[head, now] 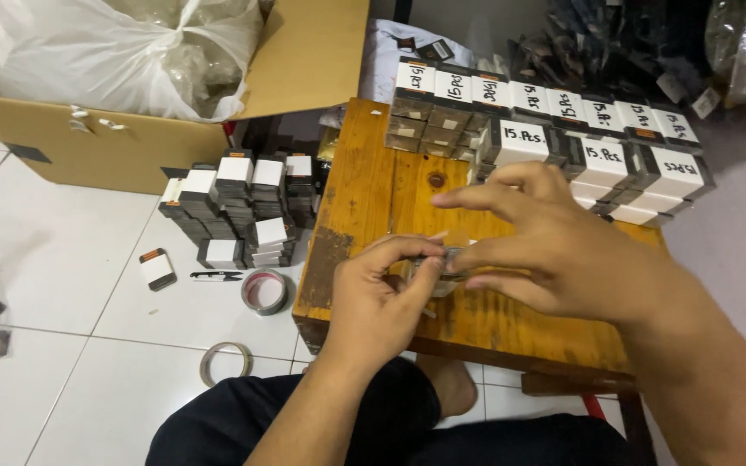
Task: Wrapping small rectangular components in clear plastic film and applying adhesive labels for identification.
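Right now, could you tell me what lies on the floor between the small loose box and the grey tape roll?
In the head view, a small black tool, possibly a cutter, lies on the white tile between the loose box and the tape roll.

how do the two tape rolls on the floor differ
The tape roll nearer the low wooden table, the thick roll, is wound deep with silvery grey tape around a reddish core. The thin roll, closer to the person's knee, is almost spent, a slim pale ring with floor tile showing through its wide middle. Both lie flat on the white tile floor, apart from both hands.
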